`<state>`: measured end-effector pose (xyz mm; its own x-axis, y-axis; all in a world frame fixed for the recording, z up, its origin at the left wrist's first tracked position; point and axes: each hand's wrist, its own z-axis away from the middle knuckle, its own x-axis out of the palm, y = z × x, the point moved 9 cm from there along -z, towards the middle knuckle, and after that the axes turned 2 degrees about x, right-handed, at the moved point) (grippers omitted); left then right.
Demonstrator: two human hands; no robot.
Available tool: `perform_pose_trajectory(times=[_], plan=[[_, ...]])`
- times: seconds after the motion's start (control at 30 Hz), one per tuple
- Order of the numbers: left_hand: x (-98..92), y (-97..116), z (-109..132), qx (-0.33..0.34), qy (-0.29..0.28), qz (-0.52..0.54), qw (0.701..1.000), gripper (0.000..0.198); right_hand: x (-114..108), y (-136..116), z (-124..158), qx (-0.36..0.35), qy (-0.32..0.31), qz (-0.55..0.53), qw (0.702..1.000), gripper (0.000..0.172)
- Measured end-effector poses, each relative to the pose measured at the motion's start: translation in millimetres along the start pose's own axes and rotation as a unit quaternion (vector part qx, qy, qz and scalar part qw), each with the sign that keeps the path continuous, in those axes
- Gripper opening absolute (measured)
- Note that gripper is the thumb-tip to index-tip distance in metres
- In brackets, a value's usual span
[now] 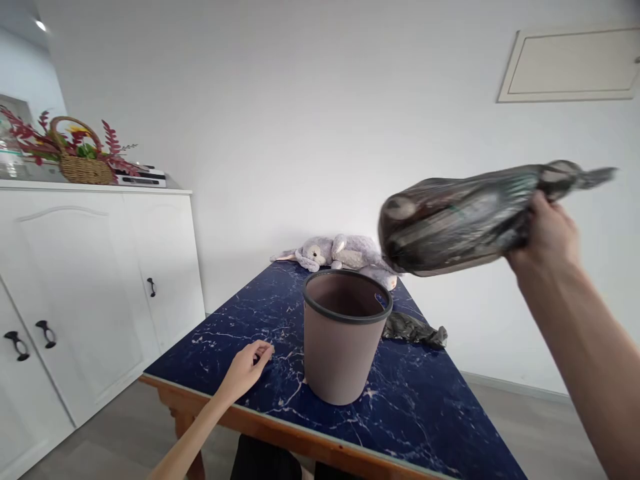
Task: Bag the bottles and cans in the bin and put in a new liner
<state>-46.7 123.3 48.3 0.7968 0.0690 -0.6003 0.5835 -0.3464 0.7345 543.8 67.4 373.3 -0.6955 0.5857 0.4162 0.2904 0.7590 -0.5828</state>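
Note:
Out to the right, above the table, my right hand point(547, 230) grips a filled black garbage bag point(460, 217) near its gathered neck. The bag hangs in the air nearly sideways and is slightly blurred; what is inside cannot be made out clearly. A greyish-pink trash can point(343, 353) with a dark rim stands upright on the table, and its visible inner wall is bare. My left hand point(251, 363) is left of the can, low over the tabletop, fingers loosely curled and holding nothing visible. Behind the can on its right lies a crumpled black plastic bag point(415, 330).
A dark blue marble-patterned table point(225, 327) with a wooden edge stands before me. A plush rabbit point(345, 253) lies at its far end by the wall. On the left is a white cabinet point(95, 267) with a wicker flower basket point(86, 167) on top.

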Motion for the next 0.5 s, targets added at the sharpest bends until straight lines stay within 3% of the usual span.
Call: perform_pose_trajectory(times=[0.07, 0.13, 0.2, 0.27, 0.33, 0.5], plan=[[0.5, 1, 0, 0.004, 0.003, -0.012, 1.000, 0.051, -56, 30, 11, 0.098, 0.119, -0.084, 0.985, 0.034], [2.0, 2, -1, 0.007, 0.003, -0.026, 1.000, 0.053, -93, 42, 35, 0.116, 0.151, -0.112, 0.975, 0.019], [3.7, 2, -1, 0.009, 0.002, -0.034, 0.999, 0.053, -125, 48, 66, 0.110, 0.177, -0.071, 0.976, 0.008], [4.9, 2, -2, 0.011, 0.002, -0.037, 0.999, 0.051, -153, 58, 103, 0.128, 0.207, 0.013, 0.970, 0.011], [5.5, 2, -2, 0.015, 0.003, -0.041, 0.999, 0.049, -173, 75, 138, 0.163, 0.217, 0.057, 0.961, 0.022], [4.7, 4, -2, 0.020, 0.007, -0.056, 0.998, 0.045, -188, 131, 209, 0.263, 0.227, -0.012, 0.937, 0.040]])
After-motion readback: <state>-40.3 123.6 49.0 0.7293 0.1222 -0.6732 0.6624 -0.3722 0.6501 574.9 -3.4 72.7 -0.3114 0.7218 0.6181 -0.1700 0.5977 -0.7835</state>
